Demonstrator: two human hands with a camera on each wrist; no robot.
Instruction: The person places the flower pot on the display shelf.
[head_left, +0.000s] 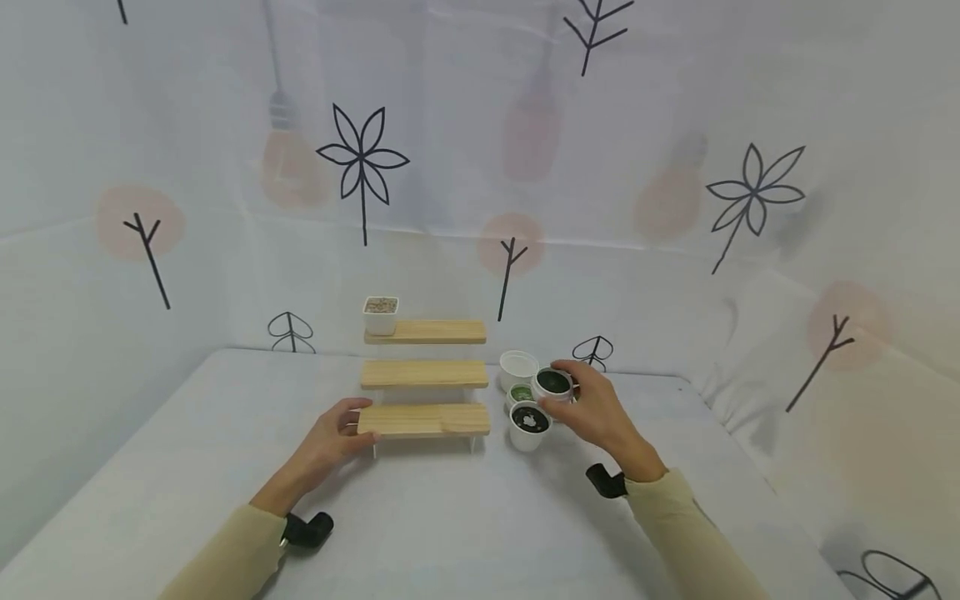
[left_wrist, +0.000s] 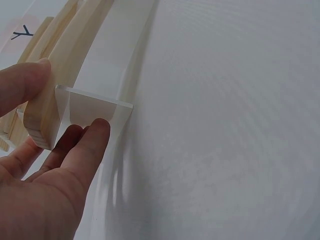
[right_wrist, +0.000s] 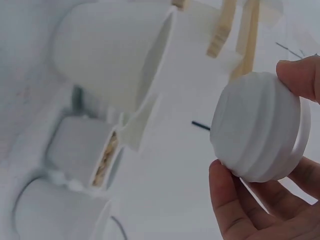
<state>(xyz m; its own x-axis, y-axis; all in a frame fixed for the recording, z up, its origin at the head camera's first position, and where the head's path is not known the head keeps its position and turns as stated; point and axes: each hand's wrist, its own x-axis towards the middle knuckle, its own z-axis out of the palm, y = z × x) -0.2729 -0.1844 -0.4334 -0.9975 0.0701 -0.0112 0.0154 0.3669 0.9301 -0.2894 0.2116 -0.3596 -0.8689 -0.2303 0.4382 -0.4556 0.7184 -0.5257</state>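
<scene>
My left hand (head_left: 330,437) grips the left end of the lowest step of a three-tier wooden display stand (head_left: 423,420). In the left wrist view its thumb lies on the wood while the fingers reach under, beside a clear leg (left_wrist: 92,102). Between thumb and fingers, my right hand (head_left: 596,410) holds a small white pot (head_left: 553,382) with a dark green top, just right of the stand. Its ribbed white side (right_wrist: 260,127) faces the right wrist camera. In the head view the held pot overlaps the cluster of other pots.
A square white pot (head_left: 381,318) with tan, grainy filling stands on the top tier's left end. Right of the stand are a larger white pot (head_left: 517,369), a small green-topped pot (head_left: 521,392) and a white pot with a dark, white-marked top (head_left: 527,435). A printed cloth hangs behind.
</scene>
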